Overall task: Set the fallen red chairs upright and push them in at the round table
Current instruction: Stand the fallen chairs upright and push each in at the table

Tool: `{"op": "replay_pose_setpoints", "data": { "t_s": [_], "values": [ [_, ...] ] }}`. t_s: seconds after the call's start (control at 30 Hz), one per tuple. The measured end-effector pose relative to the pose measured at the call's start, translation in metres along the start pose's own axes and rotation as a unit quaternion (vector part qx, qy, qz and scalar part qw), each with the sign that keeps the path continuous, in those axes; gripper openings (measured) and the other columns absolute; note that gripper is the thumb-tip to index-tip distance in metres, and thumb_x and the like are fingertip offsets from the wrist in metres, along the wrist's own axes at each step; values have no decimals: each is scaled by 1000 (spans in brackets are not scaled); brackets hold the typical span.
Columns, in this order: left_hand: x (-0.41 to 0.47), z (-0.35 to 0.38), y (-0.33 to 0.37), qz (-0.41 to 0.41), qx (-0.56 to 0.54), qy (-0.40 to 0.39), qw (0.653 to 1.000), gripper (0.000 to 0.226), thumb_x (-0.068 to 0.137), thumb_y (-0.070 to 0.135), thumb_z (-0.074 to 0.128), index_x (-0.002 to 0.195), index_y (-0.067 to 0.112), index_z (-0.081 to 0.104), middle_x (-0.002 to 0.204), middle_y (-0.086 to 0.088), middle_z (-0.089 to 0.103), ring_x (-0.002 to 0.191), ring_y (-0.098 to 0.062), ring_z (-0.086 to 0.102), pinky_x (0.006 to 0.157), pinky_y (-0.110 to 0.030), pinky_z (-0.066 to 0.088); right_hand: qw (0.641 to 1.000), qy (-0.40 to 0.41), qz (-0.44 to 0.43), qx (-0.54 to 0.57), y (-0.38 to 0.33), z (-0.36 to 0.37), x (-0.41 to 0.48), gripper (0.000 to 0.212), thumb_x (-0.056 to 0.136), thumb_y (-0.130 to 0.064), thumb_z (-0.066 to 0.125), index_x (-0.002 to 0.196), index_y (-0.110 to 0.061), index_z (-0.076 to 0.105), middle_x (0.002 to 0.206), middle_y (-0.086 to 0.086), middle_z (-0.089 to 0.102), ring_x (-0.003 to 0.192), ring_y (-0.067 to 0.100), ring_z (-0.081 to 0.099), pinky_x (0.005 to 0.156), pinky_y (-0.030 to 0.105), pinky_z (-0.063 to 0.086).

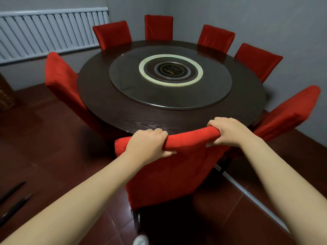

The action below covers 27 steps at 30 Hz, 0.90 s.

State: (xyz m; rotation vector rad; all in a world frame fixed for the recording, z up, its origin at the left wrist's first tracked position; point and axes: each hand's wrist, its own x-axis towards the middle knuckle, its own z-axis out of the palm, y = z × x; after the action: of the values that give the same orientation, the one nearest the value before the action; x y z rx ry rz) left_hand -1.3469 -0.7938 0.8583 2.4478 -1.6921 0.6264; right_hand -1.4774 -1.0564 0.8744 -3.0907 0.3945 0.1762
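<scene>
Clamped on the top rail of the nearest red chair (169,174) with left hand (148,144) and right hand (228,131) alike: fingers (159,133) wrapped over the far side, thumbs pressed against the near face. Standing upright under that grip, back towards the camera, close to the round table (106,103) just beyond the knuckles. Hard to tell whether touching the rim or slightly apart. Farther past the fingertips, around the glass turntable (169,99), six more red chairs (158,27), all upright and drawn in: one left of the left hand, one right of the right hand, four across the far side.
</scene>
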Motion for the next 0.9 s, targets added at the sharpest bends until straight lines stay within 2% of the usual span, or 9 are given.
{"op": "replay_pose_setpoints", "data": {
  "t_s": [0.13, 0.23, 0.33, 0.43, 0.53, 0.7, 0.9],
  "values": [
    [3, 4, -2, -16, 10, -15, 1000, 59, 69, 80, 50, 75, 21, 53, 74, 2, 63, 64, -23, 65, 49, -28, 28, 1000, -5, -20, -20, 4, -1, 8, 61, 54, -78, 64, 97, -36, 55, 91, -14, 58, 92, 14, 56, 79, 33, 39],
    [1, 9, -3, -21, 4, -26, 999, 60, 67, 83, 47, 73, 23, 47, 72, 4, 62, 62, -22, 65, 49, -29, 35, 999, -18, -21, -22, 8, 2, 14, 63, 47, -86, 58, 81, -33, 49, 81, -15, 53, 84, 12, 53, 70, 33, 37],
    [3, 13, -10, -23, -3, -38, 999, 62, 67, 86, 40, 75, 25, 43, 76, 4, 63, 66, -21, 66, 51, -29, 38, 1000, 10, -22, -6, 12, 5, 23, 68, 42, -89, 55, 72, -29, 44, 74, -16, 50, 75, 11, 50, 58, 30, 30],
    [12, 14, -19, -34, -2, -48, 998, 64, 67, 87, 33, 80, 26, 45, 82, 5, 64, 73, -21, 67, 54, -30, 34, 999, 3, -31, -13, 13, -3, 41, 68, 40, -91, 55, 70, -30, 45, 73, -17, 51, 74, 9, 51, 56, 29, 31],
    [19, 16, -19, -38, -4, -52, 998, 68, 67, 87, 28, 86, 26, 49, 87, 5, 64, 77, -22, 67, 56, -31, 36, 999, -19, -40, -30, 20, -9, 51, 68, 38, -94, 52, 70, -34, 45, 74, -20, 51, 75, 5, 50, 58, 30, 34],
    [22, 13, -11, -26, -4, -32, 999, 62, 68, 84, 38, 76, 24, 53, 71, 5, 62, 60, -19, 65, 47, -28, 37, 997, 34, -61, -44, 33, 0, 49, 72, 40, -98, 46, 71, -33, 43, 74, -18, 50, 78, 5, 54, 59, 28, 34],
    [20, 16, -19, -7, -2, -59, 998, 67, 65, 89, 31, 71, 27, 55, 63, 10, 57, 50, -12, 59, 38, -23, 35, 993, 31, -107, -49, 34, 1, 55, 71, 44, -98, 42, 72, -33, 41, 73, -18, 46, 82, 7, 57, 60, 29, 35]
  ]
}}
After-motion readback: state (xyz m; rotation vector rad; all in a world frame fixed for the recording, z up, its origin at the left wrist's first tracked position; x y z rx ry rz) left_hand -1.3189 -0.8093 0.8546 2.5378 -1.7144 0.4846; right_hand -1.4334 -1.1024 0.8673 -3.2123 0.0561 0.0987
